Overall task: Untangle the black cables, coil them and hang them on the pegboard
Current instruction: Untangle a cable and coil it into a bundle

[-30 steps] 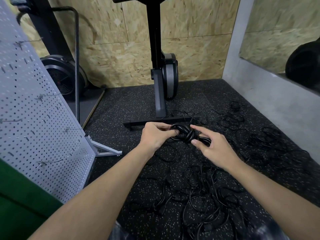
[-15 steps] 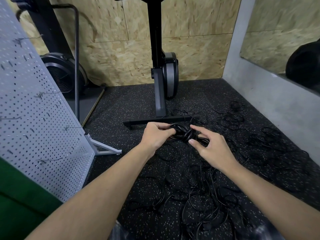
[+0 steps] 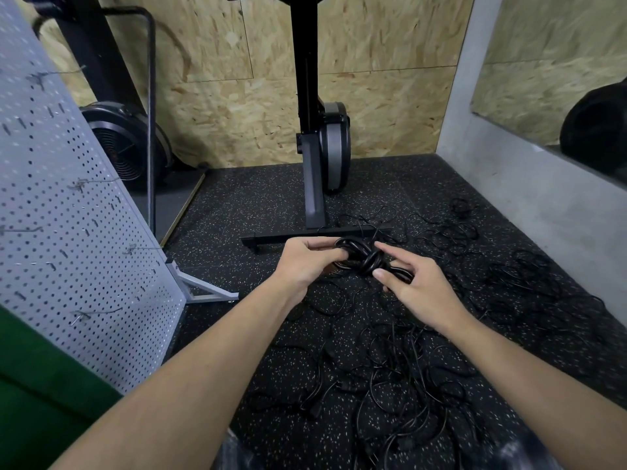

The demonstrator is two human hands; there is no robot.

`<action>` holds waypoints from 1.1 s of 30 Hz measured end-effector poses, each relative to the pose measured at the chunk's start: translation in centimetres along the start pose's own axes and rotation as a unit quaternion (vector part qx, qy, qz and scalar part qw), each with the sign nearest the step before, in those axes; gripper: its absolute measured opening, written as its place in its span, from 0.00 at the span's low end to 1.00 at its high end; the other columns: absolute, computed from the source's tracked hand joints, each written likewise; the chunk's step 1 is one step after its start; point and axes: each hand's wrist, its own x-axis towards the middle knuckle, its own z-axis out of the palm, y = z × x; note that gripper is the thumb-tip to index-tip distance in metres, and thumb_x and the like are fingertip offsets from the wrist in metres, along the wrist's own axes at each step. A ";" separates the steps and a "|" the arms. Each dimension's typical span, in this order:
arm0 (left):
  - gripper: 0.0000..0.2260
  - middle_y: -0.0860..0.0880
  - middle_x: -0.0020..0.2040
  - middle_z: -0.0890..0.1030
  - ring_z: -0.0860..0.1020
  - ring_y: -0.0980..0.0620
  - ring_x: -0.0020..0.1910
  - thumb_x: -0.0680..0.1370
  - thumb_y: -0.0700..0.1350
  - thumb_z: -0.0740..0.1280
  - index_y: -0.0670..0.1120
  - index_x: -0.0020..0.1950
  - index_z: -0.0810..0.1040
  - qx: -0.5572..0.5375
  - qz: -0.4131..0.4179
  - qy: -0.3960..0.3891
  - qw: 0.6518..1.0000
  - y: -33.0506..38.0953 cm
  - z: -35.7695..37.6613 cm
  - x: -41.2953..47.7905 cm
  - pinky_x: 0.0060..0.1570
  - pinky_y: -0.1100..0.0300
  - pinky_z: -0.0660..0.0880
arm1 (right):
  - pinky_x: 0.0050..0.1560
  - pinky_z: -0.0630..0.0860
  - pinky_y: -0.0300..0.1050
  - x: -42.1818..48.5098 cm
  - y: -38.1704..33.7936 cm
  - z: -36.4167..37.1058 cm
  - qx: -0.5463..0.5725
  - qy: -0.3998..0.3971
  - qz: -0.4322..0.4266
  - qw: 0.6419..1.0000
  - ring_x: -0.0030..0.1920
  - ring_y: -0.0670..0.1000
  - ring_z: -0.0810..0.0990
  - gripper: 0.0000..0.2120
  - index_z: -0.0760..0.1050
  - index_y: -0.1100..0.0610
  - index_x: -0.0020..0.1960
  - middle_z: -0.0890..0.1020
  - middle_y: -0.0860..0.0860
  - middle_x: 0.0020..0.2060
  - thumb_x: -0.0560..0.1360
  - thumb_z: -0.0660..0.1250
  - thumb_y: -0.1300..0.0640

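the coiled black cable (image 3: pixel 361 257) has barely moved, held up over the floor tangle (image 3: pixel 390 378); left hand (image 3: pixel 305 266) grips one loop, right hand (image 3: pixel 414 290) has closed in, thumb and forefinger pinching the wrap. probably cinching it before hanging on the pegboard (image 3: pixel 68 232)
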 end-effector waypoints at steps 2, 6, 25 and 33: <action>0.11 0.43 0.50 0.88 0.85 0.50 0.47 0.73 0.30 0.75 0.41 0.53 0.88 -0.029 -0.015 0.000 0.999 0.3 0.4 -0.2 0.56 0.54 0.79 | 0.53 0.70 0.30 0.0 -0.2 0.1 -0.001 0.010 0.006 1.000 0.61 0.42 0.82 0.24 0.74 0.38 0.73 0.84 0.49 0.59 0.79 0.72 0.50; 0.11 0.43 0.49 0.88 0.84 0.51 0.44 0.74 0.30 0.76 0.44 0.51 0.88 -0.042 -0.015 -0.022 0.999 0.9 0.2 -0.4 0.52 0.56 0.80 | 0.55 0.69 0.30 -0.1 -0.3 -0.2 -0.014 0.033 0.000 0.999 0.66 0.43 0.79 0.24 0.74 0.38 0.74 0.84 0.47 0.61 0.79 0.73 0.50; 0.03 0.54 0.41 0.87 0.85 0.57 0.42 0.76 0.41 0.74 0.48 0.48 0.85 0.217 0.103 0.071 0.968 0.3 1.1 -1.0 0.44 0.67 0.79 | 0.55 0.71 0.38 -1.2 -1.1 1.3 -0.101 0.056 -0.026 0.993 0.48 0.41 0.80 0.26 0.72 0.39 0.74 0.82 0.52 0.59 0.78 0.72 0.44; 0.06 0.46 0.46 0.88 0.86 0.46 0.50 0.75 0.37 0.75 0.46 0.49 0.87 0.130 0.060 0.002 0.990 0.8 -0.2 -0.4 0.57 0.56 0.80 | 0.51 0.72 0.28 -0.6 -0.9 0.5 -0.023 0.024 0.008 0.999 0.51 0.31 0.81 0.25 0.74 0.38 0.73 0.84 0.50 0.62 0.78 0.73 0.46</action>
